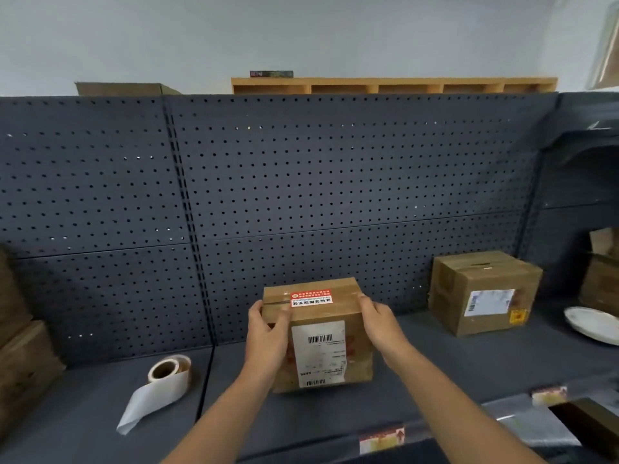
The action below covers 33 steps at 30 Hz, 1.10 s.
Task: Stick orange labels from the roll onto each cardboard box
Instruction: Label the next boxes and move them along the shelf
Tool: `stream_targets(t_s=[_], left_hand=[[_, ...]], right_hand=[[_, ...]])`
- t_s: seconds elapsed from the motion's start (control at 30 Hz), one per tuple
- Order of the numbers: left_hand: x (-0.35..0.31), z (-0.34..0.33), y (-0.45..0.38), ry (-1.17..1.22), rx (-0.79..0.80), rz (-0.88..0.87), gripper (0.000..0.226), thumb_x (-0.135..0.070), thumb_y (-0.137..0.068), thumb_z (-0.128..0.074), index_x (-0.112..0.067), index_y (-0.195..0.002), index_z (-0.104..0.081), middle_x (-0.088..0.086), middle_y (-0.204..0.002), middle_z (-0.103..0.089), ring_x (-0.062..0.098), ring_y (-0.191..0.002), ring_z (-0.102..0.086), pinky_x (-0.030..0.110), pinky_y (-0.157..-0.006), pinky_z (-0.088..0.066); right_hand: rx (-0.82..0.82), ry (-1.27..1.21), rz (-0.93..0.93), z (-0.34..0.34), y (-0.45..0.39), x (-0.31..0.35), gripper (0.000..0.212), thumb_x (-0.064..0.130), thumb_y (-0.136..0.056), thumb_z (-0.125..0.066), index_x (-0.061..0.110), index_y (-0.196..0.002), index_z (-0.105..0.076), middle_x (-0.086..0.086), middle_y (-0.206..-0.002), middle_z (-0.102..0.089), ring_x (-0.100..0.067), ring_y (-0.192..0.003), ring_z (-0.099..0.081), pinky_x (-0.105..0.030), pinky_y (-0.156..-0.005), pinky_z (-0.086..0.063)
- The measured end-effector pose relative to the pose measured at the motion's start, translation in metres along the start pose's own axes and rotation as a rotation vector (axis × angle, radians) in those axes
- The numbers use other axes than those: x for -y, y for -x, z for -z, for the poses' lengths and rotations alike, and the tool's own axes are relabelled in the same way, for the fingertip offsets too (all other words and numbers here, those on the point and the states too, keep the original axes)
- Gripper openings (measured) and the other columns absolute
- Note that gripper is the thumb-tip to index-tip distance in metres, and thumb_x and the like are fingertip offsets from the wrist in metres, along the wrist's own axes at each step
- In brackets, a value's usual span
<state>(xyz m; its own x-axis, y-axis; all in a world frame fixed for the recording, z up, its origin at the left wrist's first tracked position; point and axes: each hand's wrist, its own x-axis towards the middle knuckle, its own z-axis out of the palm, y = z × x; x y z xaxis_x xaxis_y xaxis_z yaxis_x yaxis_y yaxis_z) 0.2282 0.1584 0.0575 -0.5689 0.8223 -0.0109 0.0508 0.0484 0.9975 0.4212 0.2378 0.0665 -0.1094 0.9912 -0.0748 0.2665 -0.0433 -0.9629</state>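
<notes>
A cardboard box (326, 316) stands on the dark shelf (435, 360) in the middle of the view. An orange-red label (311, 298) is stuck on its top and a white shipping label covers its front. My left hand (266, 336) grips the box's left side with the thumb on the top edge. My right hand (380, 324) holds its right side. The label roll (169, 370) lies to the left on the shelf, with a strip of white backing paper trailing toward the front. A second cardboard box (484, 291) stands at the right.
A dark pegboard wall (301, 195) backs the shelf. More cardboard boxes (23, 356) stack at the far left and others (603, 276) at the far right. A white plate (593, 324) lies at the right. Price tags (382, 438) line the shelf's front edge.
</notes>
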Motion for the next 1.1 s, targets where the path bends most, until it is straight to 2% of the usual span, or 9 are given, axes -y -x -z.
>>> stream_targets(t_s=[0.13, 0.27, 0.4, 0.53, 0.63, 0.77, 0.9, 1.0, 1.1], left_hand=[[0.008, -0.007, 0.000, -0.055, 0.000, -0.007, 0.071, -0.059, -0.094, -0.063, -0.034, -0.151, -0.029, -0.011, -0.120, -0.067, 0.015, -0.106, -0.068, 0.049, -0.094, -0.059], [0.009, -0.009, 0.004, -0.107, 0.010, -0.059, 0.073, -0.063, -0.093, -0.060, -0.033, -0.152, -0.030, -0.015, -0.122, -0.064, 0.014, -0.108, -0.068, 0.047, -0.094, -0.059], [0.006, -0.008, 0.007, -0.106, 0.006, -0.052, 0.064, -0.054, -0.098, -0.059, -0.032, -0.152, -0.031, -0.016, -0.118, -0.063, 0.009, -0.103, -0.067, 0.034, -0.086, -0.059], [0.007, -0.007, 0.001, -0.043, -0.019, 0.000, 0.068, -0.050, -0.102, -0.054, -0.027, -0.159, -0.026, -0.003, -0.142, -0.057, 0.017, -0.122, -0.061, 0.045, -0.105, -0.052], [0.011, -0.005, -0.006, -0.024, -0.024, 0.046, 0.075, -0.054, -0.100, -0.055, -0.025, -0.162, -0.024, 0.000, -0.150, -0.051, 0.022, -0.131, -0.055, 0.049, -0.111, -0.048], [0.016, -0.005, -0.012, -0.018, 0.022, 0.063, 0.054, -0.058, -0.100, -0.051, -0.027, -0.144, -0.050, -0.007, -0.122, -0.068, 0.014, -0.110, -0.066, 0.041, -0.093, -0.057], [0.020, -0.004, -0.014, -0.017, 0.060, 0.041, 0.041, -0.056, -0.102, -0.048, -0.031, -0.132, -0.058, -0.008, -0.114, -0.073, 0.013, -0.103, -0.069, 0.035, -0.080, -0.057], [0.020, -0.005, -0.014, -0.005, 0.059, 0.026, 0.040, -0.056, -0.102, -0.048, -0.030, -0.131, -0.057, -0.007, -0.113, -0.071, 0.014, -0.105, -0.068, 0.037, -0.085, -0.055], [0.023, -0.003, -0.014, -0.018, 0.074, 0.023, 0.052, -0.063, -0.099, -0.049, -0.030, -0.140, -0.052, -0.007, -0.119, -0.069, 0.015, -0.110, -0.066, 0.037, -0.087, -0.053]], right_hand=[[0.030, 0.000, 0.006, 0.007, -0.007, -0.010, 0.049, 0.049, -0.107, -0.040, 0.014, -0.098, -0.073, -0.008, -0.098, -0.077, -0.023, -0.097, -0.071, -0.038, -0.082, -0.052], [0.038, 0.017, 0.028, 0.007, -0.012, -0.021, 0.044, 0.048, -0.107, -0.042, 0.017, -0.097, -0.073, -0.004, -0.097, -0.076, -0.021, -0.096, -0.069, -0.040, -0.086, -0.054], [0.034, 0.018, 0.050, 0.006, -0.016, -0.021, 0.038, 0.047, -0.108, -0.043, 0.021, -0.099, -0.069, -0.001, -0.099, -0.073, -0.017, -0.094, -0.066, -0.040, -0.086, -0.053], [0.023, 0.006, 0.116, 0.006, -0.019, -0.015, 0.023, 0.043, -0.108, -0.046, 0.030, -0.100, -0.063, 0.002, -0.105, -0.070, -0.014, -0.098, -0.064, -0.041, -0.090, -0.053], [0.052, 0.012, 0.157, 0.005, -0.020, -0.010, 0.021, 0.045, -0.106, -0.049, 0.030, -0.102, -0.063, 0.004, -0.105, -0.070, -0.013, -0.099, -0.065, -0.037, -0.087, -0.052], [0.072, 0.017, 0.186, 0.006, -0.021, -0.016, 0.015, 0.041, -0.108, -0.049, 0.032, -0.107, -0.062, 0.008, -0.106, -0.071, -0.009, -0.099, -0.067, -0.031, -0.081, -0.053], [0.079, 0.005, 0.229, 0.005, -0.019, -0.025, 0.024, 0.043, -0.109, -0.045, 0.034, -0.111, -0.068, 0.013, -0.101, -0.077, -0.004, -0.097, -0.070, -0.029, -0.084, -0.053], [0.053, 0.011, 0.250, 0.003, -0.018, -0.026, 0.028, 0.046, -0.109, -0.044, 0.035, -0.107, -0.069, 0.014, -0.099, -0.077, -0.006, -0.095, -0.071, -0.032, -0.085, -0.054], [0.037, -0.010, 0.250, 0.001, -0.014, -0.030, 0.027, 0.053, -0.106, -0.046, 0.038, -0.111, -0.067, 0.013, -0.101, -0.076, -0.004, -0.096, -0.071, -0.032, -0.085, -0.054]])
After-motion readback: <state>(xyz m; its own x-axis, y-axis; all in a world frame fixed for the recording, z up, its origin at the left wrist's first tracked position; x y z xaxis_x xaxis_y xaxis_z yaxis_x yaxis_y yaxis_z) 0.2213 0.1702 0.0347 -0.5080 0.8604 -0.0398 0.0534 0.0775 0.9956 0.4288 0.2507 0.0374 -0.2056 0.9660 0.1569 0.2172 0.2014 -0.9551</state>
